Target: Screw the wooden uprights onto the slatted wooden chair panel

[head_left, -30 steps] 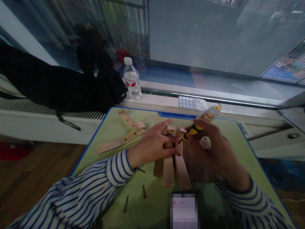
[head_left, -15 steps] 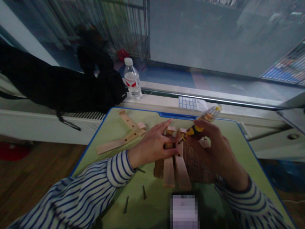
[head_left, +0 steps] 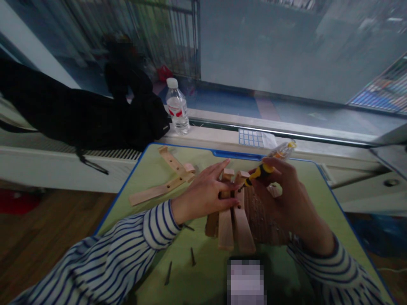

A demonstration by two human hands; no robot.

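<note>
My right hand is closed round the black and yellow handle of a screwdriver, whose clear end points up and away. Its tip slants down to a hole in the right-hand one of two pale wooden strips. My left hand lies across the two strips, its thumb and fingers braced on them close to the screwdriver's tip, the forefinger stretched out. Whether those fingers also touch a screw I cannot make out. Beneath the strips is a rough brown board, partly hidden by my right hand.
Two more drilled wooden pieces lie at the table's left. Several dark screws are scattered on the green table with its blue edge. A blurred-out device sits at the front. A water bottle and black bag stand behind.
My right hand's fingers have shifted and turned slightly round the screwdriver handle, showing more of its yellow and black part. The left hand and the wooden strips have stayed in place.
</note>
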